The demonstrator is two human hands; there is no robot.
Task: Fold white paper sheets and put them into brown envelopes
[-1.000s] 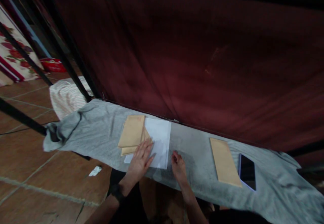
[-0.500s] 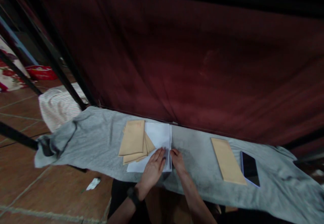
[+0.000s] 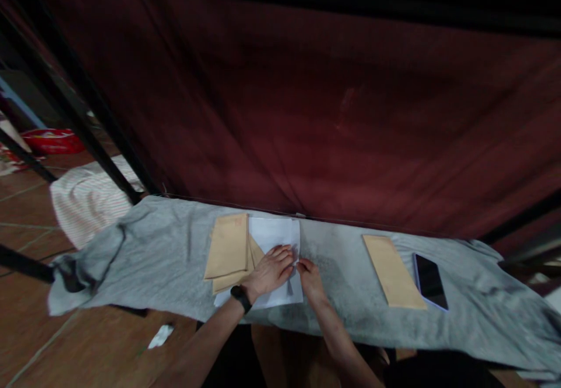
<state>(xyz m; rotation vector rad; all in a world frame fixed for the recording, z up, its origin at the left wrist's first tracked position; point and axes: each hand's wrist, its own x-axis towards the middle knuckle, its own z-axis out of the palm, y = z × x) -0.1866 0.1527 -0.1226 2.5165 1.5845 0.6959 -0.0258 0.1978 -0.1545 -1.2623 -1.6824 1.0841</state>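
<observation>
White paper sheets lie on the grey cloth in front of me, their right edge slightly raised near my fingers. My left hand, with a dark watch on its wrist, rests on the sheets, fingers stretched toward that edge. At the edge itself, my right hand has its thumb and fingertips pinched together on the paper. Several brown envelopes overlap the left part of the sheets, fanned out, partly behind my left hand.
Farther right on the grey cloth lie another brown envelope and a phone in a purple-edged case. A dark red curtain hangs behind. Black metal bars stand at left. A crumpled white tissue is on the tiled floor.
My left hand has slid slightly right and up over the sheets, its fingers now pointing more to the right. My right hand stays at the paper's edge. The view has shifted slightly.
</observation>
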